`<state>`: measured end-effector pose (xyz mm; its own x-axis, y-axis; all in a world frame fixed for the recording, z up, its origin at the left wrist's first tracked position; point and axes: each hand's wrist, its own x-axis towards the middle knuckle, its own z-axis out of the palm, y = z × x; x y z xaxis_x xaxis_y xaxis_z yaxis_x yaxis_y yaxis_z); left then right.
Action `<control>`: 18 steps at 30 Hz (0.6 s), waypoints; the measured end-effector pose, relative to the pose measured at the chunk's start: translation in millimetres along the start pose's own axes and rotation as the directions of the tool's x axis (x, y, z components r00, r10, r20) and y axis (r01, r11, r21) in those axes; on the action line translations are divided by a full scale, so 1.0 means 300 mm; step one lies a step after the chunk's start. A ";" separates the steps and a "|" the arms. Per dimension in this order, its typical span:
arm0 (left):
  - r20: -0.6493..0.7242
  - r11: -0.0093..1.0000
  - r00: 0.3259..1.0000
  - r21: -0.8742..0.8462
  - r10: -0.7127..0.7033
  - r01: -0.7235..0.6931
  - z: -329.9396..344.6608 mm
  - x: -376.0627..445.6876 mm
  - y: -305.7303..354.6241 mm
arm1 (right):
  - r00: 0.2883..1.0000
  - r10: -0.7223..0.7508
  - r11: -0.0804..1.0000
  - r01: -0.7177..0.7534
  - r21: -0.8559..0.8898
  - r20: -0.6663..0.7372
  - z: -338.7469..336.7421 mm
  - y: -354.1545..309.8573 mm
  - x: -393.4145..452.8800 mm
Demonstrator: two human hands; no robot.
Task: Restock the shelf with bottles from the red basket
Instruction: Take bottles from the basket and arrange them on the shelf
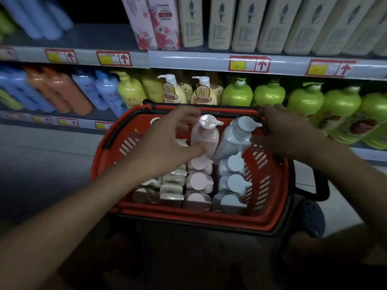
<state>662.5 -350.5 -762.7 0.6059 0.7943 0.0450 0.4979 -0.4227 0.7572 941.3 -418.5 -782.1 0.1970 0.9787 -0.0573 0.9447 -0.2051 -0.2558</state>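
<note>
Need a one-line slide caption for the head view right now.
Left hand grips a pink bottle, right hand a pale blue bottle, both raised above the red basket.

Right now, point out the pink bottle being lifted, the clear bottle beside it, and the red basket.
pink bottle (204, 137): head view, on its body below the cap.
clear bottle (234, 141): head view, on its body.
red basket (188, 215): head view, on its near rim.

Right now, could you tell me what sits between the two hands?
Head view: a pink bottle and a blue bottle, raised side by side above the basket.
</note>
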 end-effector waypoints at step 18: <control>0.138 0.999 0.990 -0.047 -0.020 0.027 0.064 0.106 -0.132 | 0.994 -0.041 0.999 0.042 -0.008 0.106 0.110 0.008 0.036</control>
<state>673.9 -316.7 -803.8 0.6756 0.7348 -0.0608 0.4845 -0.3803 0.7878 937.0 -408.7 -815.2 0.1295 0.9803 -0.1492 0.9541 -0.1642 -0.2506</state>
